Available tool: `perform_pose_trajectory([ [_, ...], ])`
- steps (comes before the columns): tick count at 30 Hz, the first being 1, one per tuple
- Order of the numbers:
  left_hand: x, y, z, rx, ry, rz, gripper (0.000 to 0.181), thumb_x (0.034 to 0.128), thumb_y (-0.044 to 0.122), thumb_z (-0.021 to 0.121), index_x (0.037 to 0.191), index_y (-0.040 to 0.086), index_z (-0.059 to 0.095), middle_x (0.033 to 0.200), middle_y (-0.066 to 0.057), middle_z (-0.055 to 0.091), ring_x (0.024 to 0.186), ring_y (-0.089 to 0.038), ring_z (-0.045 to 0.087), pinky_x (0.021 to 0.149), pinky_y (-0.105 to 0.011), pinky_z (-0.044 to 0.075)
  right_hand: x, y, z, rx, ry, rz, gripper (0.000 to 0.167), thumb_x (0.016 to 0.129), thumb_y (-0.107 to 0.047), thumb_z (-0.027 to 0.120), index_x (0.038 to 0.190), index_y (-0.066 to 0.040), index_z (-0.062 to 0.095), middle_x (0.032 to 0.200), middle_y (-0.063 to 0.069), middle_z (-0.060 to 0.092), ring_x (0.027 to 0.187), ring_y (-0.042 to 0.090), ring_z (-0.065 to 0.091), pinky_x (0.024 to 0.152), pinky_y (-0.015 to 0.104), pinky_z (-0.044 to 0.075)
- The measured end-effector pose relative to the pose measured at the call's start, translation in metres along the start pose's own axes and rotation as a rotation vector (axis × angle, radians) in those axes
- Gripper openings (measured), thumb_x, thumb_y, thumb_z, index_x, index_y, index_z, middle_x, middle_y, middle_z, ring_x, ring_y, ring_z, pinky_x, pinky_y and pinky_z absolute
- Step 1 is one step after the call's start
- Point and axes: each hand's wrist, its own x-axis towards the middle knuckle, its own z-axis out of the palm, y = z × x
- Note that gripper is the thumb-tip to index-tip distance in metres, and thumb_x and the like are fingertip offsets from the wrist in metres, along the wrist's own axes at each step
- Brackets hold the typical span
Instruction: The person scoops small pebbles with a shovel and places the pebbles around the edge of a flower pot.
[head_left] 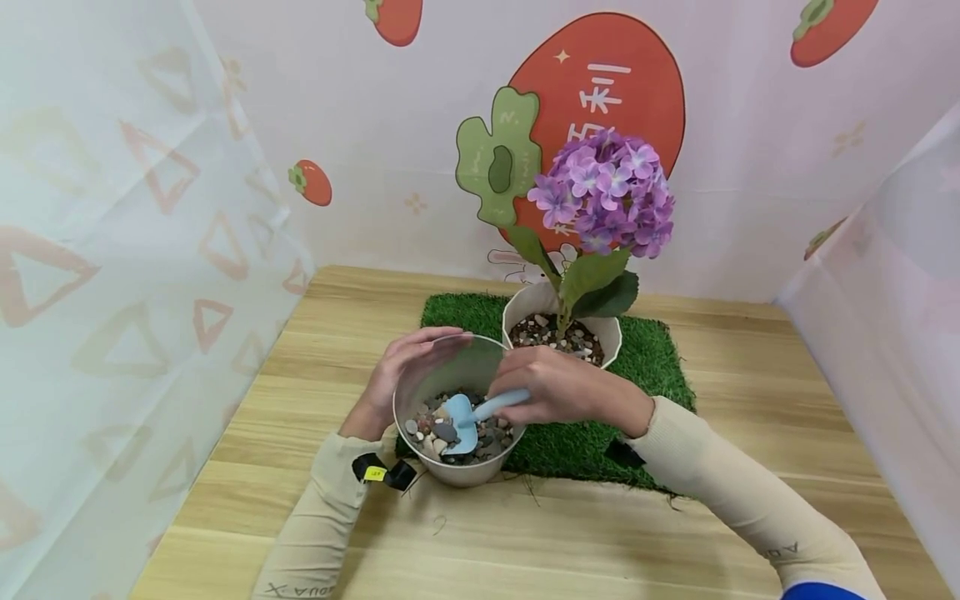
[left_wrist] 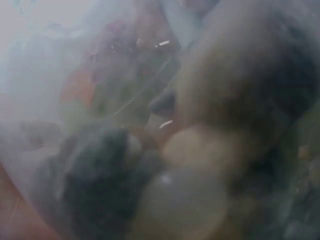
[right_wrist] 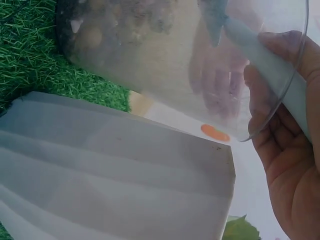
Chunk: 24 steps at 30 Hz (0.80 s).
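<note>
A clear tub (head_left: 459, 475) with pebbles (head_left: 427, 429) in it stands at the front left of the grass mat. My left hand (head_left: 397, 371) lies against its far left side, fingers extended along the wall. My right hand (head_left: 551, 385) grips the handle of a light blue scoop (head_left: 459, 427), whose blade is inside the tub over the pebbles and bears a few stones. In the right wrist view the fingers of my right hand (right_wrist: 287, 115) wrap the scoop handle (right_wrist: 270, 65) at the tub's rim (right_wrist: 295, 75). The left wrist view shows blurred stones (left_wrist: 185, 200) through the tub wall.
Behind the tub, a white pot (head_left: 517, 312) holds purple flowers (head_left: 607, 192), with soil and small stones around the stem. Green grass mat (head_left: 585, 454) lies under it on the wooden table (head_left: 735, 517). Printed cloth walls (head_left: 390, 125) stand at the back and sides.
</note>
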Motion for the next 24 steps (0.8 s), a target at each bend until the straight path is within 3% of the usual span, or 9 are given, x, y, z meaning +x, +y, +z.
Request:
perform_pose_trajectory([
  [9,0.000,0.000,-0.004,0.006,-0.009,-0.016,0.045,0.1116,0.005,0.026,0.145,-0.015,0.049,0.146,-0.016,0.066,0.140,-0.026,0.061,0.128,-0.040,0.042,-0.001,-0.001,0.002,0.019,0.038,0.011,0.013,0.088,-0.012,0.083,0.100,-0.007,0.081,0.091,0.000,0.077,0.080,0.009,0.066,0.074,0.015,0.058],
  [18,0.001,-0.005,-0.004,-0.064,-0.040,-0.003,0.045,0.1117,0.004,0.025,0.145,-0.016,0.049,0.144,-0.018,0.067,0.140,-0.028,0.061,0.128,-0.039,0.041,0.000,-0.009,0.003,0.019,0.024,0.081,0.011,0.090,-0.011,0.080,0.100,-0.006,0.080,0.092,0.001,0.078,0.083,0.013,0.069,0.079,0.021,0.061],
  [24,0.000,-0.001,-0.005,-0.049,-0.047,0.009,0.046,0.1113,0.003,0.024,0.144,-0.013,0.053,0.144,-0.017,0.067,0.140,-0.028,0.062,0.128,-0.039,0.041,-0.001,-0.005,0.003,0.033,0.064,0.049,0.012,0.089,-0.011,0.082,0.099,-0.006,0.080,0.091,0.001,0.078,0.082,0.012,0.068,0.077,0.020,0.060],
])
